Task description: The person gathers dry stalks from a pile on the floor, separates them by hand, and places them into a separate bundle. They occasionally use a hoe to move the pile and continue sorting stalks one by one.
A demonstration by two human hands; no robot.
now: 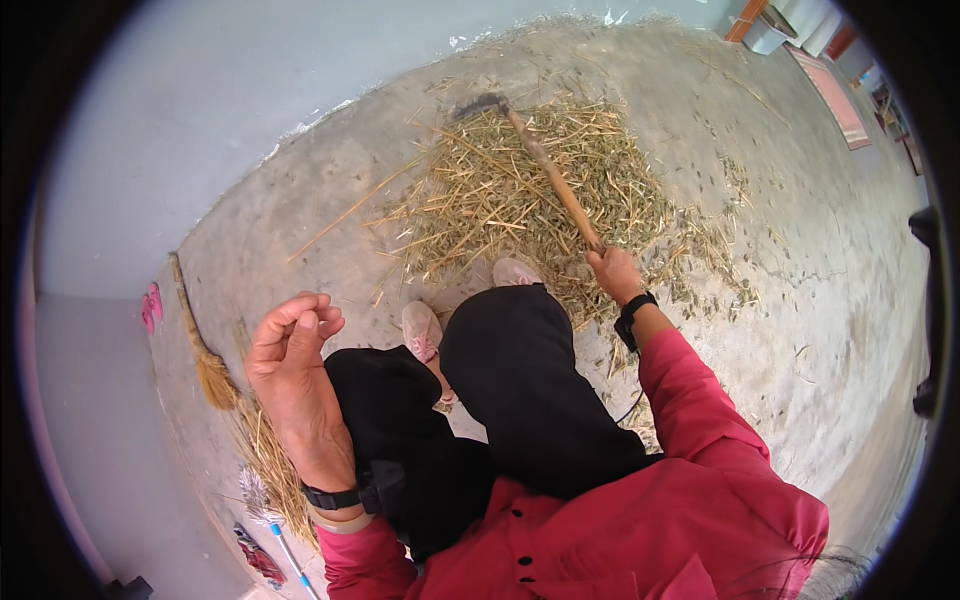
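Note:
My right hand (pixel 616 274) grips the lower end of a long wooden handle. It belongs to a sickle (pixel 553 176), whose dark curved blade (pixel 478 106) lies at the far edge of a heap of chopped straw and stalks (pixel 517 187). My left hand (pixel 294 337) is raised over my left knee, palm up. Its fingers are curled in towards the thumb, and nothing shows between them. Both of my shoes (pixel 422 330) are on the concrete floor at the near side of the heap.
A straw broom (pixel 196 341) lies left of me, near a bundle of uncut straw (pixel 266 457). Farther back are a mop (pixel 289 551) and pink slippers (pixel 151 306). A pale wall (pixel 225 97) borders the floor; a bin (pixel 769 31) and pink mat (pixel 829 94) are far right.

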